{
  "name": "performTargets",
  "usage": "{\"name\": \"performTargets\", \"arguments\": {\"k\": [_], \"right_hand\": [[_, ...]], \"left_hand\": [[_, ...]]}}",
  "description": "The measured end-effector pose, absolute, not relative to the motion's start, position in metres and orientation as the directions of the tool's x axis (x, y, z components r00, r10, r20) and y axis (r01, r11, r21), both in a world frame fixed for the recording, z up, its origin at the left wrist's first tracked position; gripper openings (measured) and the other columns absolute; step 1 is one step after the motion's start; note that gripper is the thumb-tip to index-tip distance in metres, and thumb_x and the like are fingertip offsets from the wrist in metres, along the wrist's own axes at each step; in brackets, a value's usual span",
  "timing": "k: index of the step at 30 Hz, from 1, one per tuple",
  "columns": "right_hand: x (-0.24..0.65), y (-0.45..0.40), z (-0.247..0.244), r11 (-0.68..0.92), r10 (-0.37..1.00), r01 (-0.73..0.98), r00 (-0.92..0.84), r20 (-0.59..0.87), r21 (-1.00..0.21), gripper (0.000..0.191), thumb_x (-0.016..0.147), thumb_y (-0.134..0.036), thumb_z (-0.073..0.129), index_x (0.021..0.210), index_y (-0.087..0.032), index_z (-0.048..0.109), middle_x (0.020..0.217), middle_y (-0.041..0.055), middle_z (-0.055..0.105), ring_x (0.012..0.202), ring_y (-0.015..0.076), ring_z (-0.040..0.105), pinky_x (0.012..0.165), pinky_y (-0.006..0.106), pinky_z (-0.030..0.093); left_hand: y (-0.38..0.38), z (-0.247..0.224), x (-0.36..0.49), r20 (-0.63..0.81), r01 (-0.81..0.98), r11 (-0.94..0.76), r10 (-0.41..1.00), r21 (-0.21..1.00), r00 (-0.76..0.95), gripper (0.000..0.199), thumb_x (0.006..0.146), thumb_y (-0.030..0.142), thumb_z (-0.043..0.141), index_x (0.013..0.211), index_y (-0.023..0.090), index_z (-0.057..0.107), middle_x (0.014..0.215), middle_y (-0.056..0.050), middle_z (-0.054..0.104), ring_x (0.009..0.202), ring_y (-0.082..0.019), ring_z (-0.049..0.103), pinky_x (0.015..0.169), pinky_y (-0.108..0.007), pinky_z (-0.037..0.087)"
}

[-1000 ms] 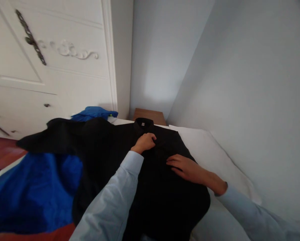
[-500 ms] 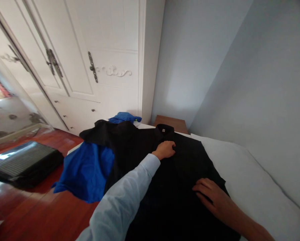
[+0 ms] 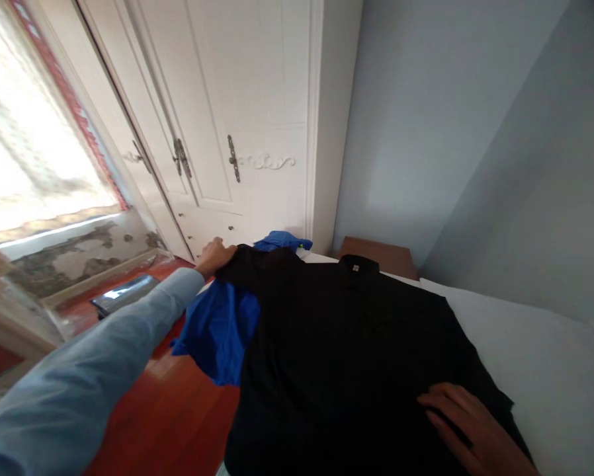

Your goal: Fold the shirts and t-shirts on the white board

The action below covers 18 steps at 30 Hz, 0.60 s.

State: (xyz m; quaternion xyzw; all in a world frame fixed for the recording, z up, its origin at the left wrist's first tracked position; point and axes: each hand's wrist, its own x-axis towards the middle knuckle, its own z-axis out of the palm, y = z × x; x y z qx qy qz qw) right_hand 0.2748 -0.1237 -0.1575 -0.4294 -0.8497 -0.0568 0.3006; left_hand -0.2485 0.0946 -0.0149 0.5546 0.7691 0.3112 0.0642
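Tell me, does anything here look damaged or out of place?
Yes: the wall below the curtain looks damaged, its surface blotched with dark, bare-looking patches. Less striking, the larger blue cloth droops untidily beneath the black shirt's sleeve, near the left hand.

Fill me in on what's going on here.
A person has a black short-sleeved shirt spread out, its collar at the far end. The left hand is at the end of one sleeve, though whether it grips the cloth is unclear. The right hand, fingers loosely extended, is over the front. Blue cloth hangs below that sleeve, and white bedding lies to the right.
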Motion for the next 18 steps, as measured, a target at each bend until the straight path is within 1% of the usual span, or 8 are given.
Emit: {"name": "performTargets", "arguments": {"k": [3,5,8,12,13,15,16,18], "right_hand": [[0.276,-0.123,-0.159,0.630,0.684,0.763,-0.458,0.568,-0.144,0.025,0.100,-0.039,0.052,0.103,-0.030,0.075,0.097,0.0038,0.077,0.087,0.0199,0.075,0.075,0.028,0.062],[0.277,-0.123,-0.160,0.627,0.685,0.766,-0.457,0.568,-0.140,0.025,0.100,-0.040,0.052,0.104,-0.030,0.075,0.098,0.0038,0.077,0.088,0.0198,0.075,0.075,0.028,0.063],[0.277,-0.124,-0.162,0.626,0.674,0.768,-0.449,0.587,-0.131,0.027,0.100,-0.041,0.051,0.103,-0.030,0.075,0.096,0.0037,0.077,0.086,0.0195,0.076,0.074,0.027,0.063],[0.276,-0.126,-0.162,0.622,0.678,0.769,-0.434,0.593,-0.148,0.027,0.101,-0.043,0.051,0.103,-0.031,0.076,0.096,0.0036,0.077,0.085,0.0195,0.075,0.074,0.028,0.064],[0.276,-0.127,-0.162,0.617,0.684,0.772,-0.427,0.591,-0.155,0.027,0.100,-0.043,0.051,0.103,-0.031,0.076,0.097,0.0037,0.077,0.085,0.0196,0.075,0.074,0.028,0.064],[0.275,-0.127,-0.160,0.610,0.696,0.773,-0.417,0.585,-0.174,0.028,0.100,-0.044,0.051,0.103,-0.031,0.076,0.096,0.0039,0.077,0.086,0.0199,0.075,0.075,0.029,0.064],[0.275,-0.128,-0.159,0.604,0.707,0.774,-0.412,0.575,-0.188,0.028,0.100,-0.044,0.051,0.103,-0.031,0.076,0.096,0.0042,0.077,0.086,0.0201,0.075,0.075,0.029,0.064],[0.275,-0.128,-0.158,0.591,0.737,0.775,-0.405,0.541,-0.224,0.029,0.100,-0.043,0.051,0.103,-0.031,0.077,0.097,0.0052,0.076,0.088,0.0209,0.075,0.076,0.030,0.064]], "left_hand": [[0.092,-0.017,-0.283,-0.003,0.775,0.340,0.916,0.533,-0.400,0.038,0.095,0.037,0.065,0.072,0.007,0.062,0.056,0.000,0.054,0.073,-0.020,0.060,0.071,-0.034,0.048],[0.090,-0.018,-0.290,-0.093,0.767,0.362,0.924,0.530,-0.371,0.048,0.096,0.040,0.064,0.057,0.013,0.055,0.046,0.004,0.042,0.059,-0.014,0.052,0.063,-0.030,0.044],[0.093,-0.006,-0.282,0.006,0.780,0.299,0.932,0.549,-0.361,0.044,0.095,0.036,0.065,0.057,0.015,0.055,0.046,0.006,0.042,0.055,-0.011,0.047,0.060,-0.028,0.041],[0.096,0.028,-0.236,0.281,0.826,0.092,0.915,0.556,-0.291,0.028,0.094,0.035,0.062,0.079,0.012,0.066,0.062,0.002,0.059,0.071,-0.016,0.056,0.068,-0.028,0.044],[0.092,0.035,-0.218,0.350,0.839,-0.015,0.913,0.544,-0.210,0.026,0.093,0.037,0.063,0.084,0.014,0.068,0.070,0.001,0.065,0.077,-0.016,0.059,0.072,-0.027,0.046],[0.079,0.041,-0.179,0.487,0.788,-0.454,0.842,0.414,0.229,0.027,0.089,0.043,0.068,0.085,0.016,0.072,0.084,-0.003,0.072,0.085,-0.018,0.064,0.080,-0.029,0.049],[0.070,0.041,-0.162,0.463,0.694,-0.614,0.773,0.376,0.433,0.029,0.088,0.046,0.069,0.087,0.017,0.073,0.090,-0.004,0.074,0.090,-0.019,0.066,0.086,-0.030,0.050],[0.054,0.037,-0.137,0.432,0.538,-0.735,0.678,0.412,0.595,0.033,0.093,0.049,0.063,0.097,0.018,0.075,0.103,-0.006,0.075,0.098,-0.020,0.067,0.093,-0.032,0.050]]}}
